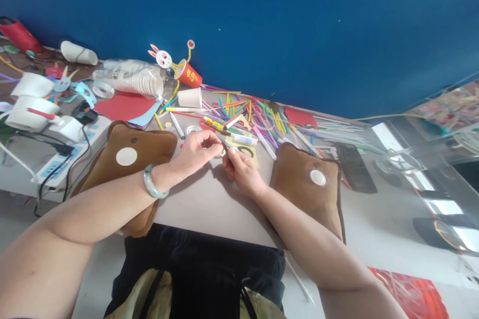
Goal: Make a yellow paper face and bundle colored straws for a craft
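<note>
Head view: our left hand (197,152) pinched together, contents we cannot tell; our right hand (241,168) grips slim grey metallic-looking tool (226,144), between hands, over pale-grey counter (213,212). Step seems fine two-handed work; next move calls for steady hold.

Single head-worn view, set high and aimed forward and down.
Looks from above the wearer's dark-clothed lap (202,264), across the counter (187,209), toward the blue wall (280,35). Takes in the lap at the bottom edge, both forearms (108,207), the left hand (198,150) and the right hand (242,171) near the middle, and the wall along the top. Sits close to the hands, with wide coverage to either side. Shows the foot of the wall on a slant, lower at the right.
</note>
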Demonstrator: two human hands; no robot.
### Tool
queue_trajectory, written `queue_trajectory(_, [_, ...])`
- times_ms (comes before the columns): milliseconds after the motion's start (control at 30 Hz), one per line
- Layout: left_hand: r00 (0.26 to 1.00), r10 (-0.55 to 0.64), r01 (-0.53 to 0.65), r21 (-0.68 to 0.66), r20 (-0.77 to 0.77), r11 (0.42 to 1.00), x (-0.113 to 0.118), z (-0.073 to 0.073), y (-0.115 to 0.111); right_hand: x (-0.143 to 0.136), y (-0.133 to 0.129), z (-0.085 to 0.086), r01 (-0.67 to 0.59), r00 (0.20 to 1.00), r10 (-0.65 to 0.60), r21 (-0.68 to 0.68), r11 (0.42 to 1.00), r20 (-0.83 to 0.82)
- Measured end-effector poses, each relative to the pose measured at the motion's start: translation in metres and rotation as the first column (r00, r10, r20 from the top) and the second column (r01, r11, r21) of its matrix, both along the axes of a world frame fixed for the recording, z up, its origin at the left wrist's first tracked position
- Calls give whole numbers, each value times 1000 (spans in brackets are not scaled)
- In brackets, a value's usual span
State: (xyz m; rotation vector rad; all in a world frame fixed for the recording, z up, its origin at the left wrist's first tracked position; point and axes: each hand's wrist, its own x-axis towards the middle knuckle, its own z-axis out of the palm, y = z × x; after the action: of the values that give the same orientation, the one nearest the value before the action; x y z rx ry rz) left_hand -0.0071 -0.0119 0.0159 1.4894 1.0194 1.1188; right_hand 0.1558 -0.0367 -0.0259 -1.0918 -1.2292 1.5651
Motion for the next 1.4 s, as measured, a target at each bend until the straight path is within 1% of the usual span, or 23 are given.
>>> queue_trajectory(167, [1000,-3,3,-6,13,1000,0,-1,0,0,0,1,6,1000,-5,-6,1000,16])
queue_trajectory(333, [1000,-13,13,-9,-3,1000,-1,-1,0,1,1,-1,26,1000,-26,-3,1000,-17])
queue_trajectory(500, [999,-32,32,-44,7,998,0,-2,1,1,0,0,18,1000,-18,14,1000,25])
queue_trajectory(733, [996,-72,67,-98,-57,993,-3,-4,3,0,0,3,0,1000,0,-3,1000,12])
queue_trajectory(1000, [993,-46,35,-98,-112,995,-4,-3,4,2,0,5,-29,999,29,15,999,16])
queue_trajectory(1200, [992,-56,44,-103,-116,994,-5,-2,3,4,2,5,-31,997,27,54,998,74])
queue_trajectory(1400, [992,-49,39,-89,-113,995,-5,-2,3,6,3,11,-23,979,-9,156,987,202])
